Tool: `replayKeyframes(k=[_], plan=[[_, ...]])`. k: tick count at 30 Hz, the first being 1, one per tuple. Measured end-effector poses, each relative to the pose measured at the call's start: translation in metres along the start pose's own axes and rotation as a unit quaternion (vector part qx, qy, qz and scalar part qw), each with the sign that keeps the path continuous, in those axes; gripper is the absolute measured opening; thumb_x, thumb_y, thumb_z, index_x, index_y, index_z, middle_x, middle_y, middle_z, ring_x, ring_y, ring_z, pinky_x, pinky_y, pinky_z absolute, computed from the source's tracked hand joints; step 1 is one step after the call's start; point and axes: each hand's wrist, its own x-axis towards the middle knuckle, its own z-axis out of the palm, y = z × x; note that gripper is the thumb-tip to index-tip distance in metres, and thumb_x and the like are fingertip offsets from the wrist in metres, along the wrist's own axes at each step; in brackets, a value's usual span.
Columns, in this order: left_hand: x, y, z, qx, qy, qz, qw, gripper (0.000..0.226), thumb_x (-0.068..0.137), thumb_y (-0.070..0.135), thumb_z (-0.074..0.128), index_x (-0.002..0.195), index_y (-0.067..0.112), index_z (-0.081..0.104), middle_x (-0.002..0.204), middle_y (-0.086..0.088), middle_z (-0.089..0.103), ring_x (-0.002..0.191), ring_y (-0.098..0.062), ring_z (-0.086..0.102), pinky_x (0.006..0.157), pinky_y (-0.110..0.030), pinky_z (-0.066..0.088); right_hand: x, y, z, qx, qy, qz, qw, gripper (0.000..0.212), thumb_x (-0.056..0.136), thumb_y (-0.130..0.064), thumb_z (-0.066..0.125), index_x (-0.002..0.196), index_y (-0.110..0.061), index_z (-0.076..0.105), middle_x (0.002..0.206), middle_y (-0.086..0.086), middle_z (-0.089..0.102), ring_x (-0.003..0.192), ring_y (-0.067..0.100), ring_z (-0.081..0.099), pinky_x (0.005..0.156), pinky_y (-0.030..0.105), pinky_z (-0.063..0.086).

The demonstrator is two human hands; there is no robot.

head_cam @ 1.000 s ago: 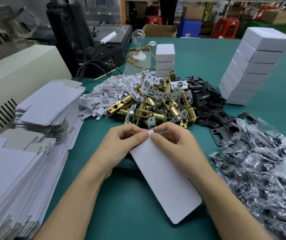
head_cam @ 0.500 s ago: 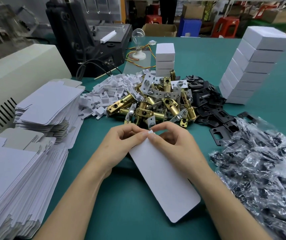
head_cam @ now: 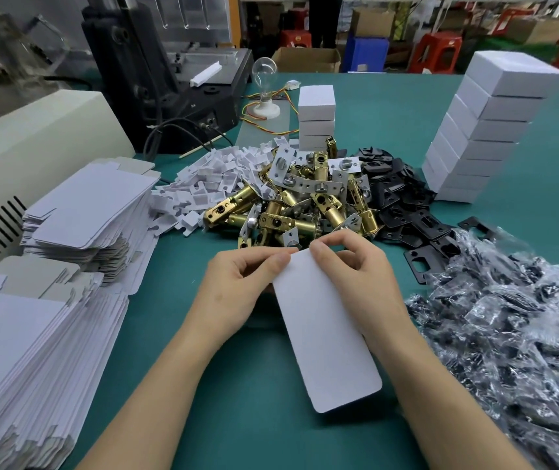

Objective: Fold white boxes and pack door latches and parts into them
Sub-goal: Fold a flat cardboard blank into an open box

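Note:
A flat white box blank (head_cam: 325, 337) lies slanted between both hands above the green table, its long flap pointing toward me. My left hand (head_cam: 237, 293) pinches its far left corner with thumb and forefinger. My right hand (head_cam: 356, 276) pinches the far right corner, fingers curled behind the card. Just beyond the hands lies a heap of brass door latches (head_cam: 298, 205) with silver face plates. A pile of small white card inserts (head_cam: 213, 181) sits to its left and black strike plates (head_cam: 403, 201) to its right.
Stacks of flat box blanks (head_cam: 78, 212) fill the left edge. A heap of clear bagged parts (head_cam: 515, 334) covers the right. Folded white boxes stand in a tall leaning stack (head_cam: 485, 130) at the right and a short stack (head_cam: 315, 113) behind the latches. A black machine (head_cam: 169, 72) and bulb (head_cam: 264, 69) stand at the back.
The small tab that stuck up between my fingertips is no longer visible at the blank's far edge. The hands and the blank stay in nearly the same place.

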Motion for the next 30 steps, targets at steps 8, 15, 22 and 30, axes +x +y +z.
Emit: replayKeyframes(k=[8,15,22,30], plan=[[0.0,0.007,-0.006,-0.056,0.025,-0.049,0.997,0.017,0.098,0.033,0.069,0.098,0.03,0.086,0.091,0.001,0.082,0.079,-0.01,0.076,0.062,-0.017,0.055,0.0,-0.005,0.001,0.014,-0.047,0.009,0.999,0.023,0.105,-0.036,0.055,0.097,-0.032,0.076,0.094,-0.002,0.075,0.084,0.024,0.07,0.065,0.036,0.052],[0.005,0.003,-0.018,-0.083,0.07,-0.117,0.987,0.037,0.104,0.022,0.063,0.071,0.015,0.08,0.065,-0.008,0.071,0.049,-0.017,0.062,0.041,-0.02,0.042,-0.003,-0.009,0.0,-0.15,-0.117,-0.218,0.957,0.052,0.085,-0.018,0.083,0.132,-0.033,0.065,0.138,-0.016,0.058,0.135,0.004,0.05,0.097,0.017,0.044],[0.006,-0.001,-0.02,0.113,0.132,0.102,0.98,0.032,0.102,0.051,0.051,0.079,0.05,0.073,0.049,0.016,0.053,0.048,0.004,0.048,0.052,-0.012,0.038,0.002,-0.006,-0.004,-0.117,-0.063,-0.14,0.981,0.024,0.082,-0.026,0.085,0.1,-0.033,0.071,0.092,-0.022,0.072,0.089,0.003,0.064,0.075,0.023,0.048],[0.003,-0.003,-0.019,0.061,-0.032,0.101,0.992,0.031,0.078,0.053,0.074,0.108,0.047,0.071,0.1,0.009,0.077,0.059,-0.007,0.058,0.052,-0.019,0.051,0.005,-0.003,-0.007,-0.09,-0.092,-0.116,0.985,0.04,0.089,-0.064,0.055,0.099,-0.029,0.07,0.092,-0.017,0.071,0.087,0.0,0.063,0.072,0.019,0.048]])
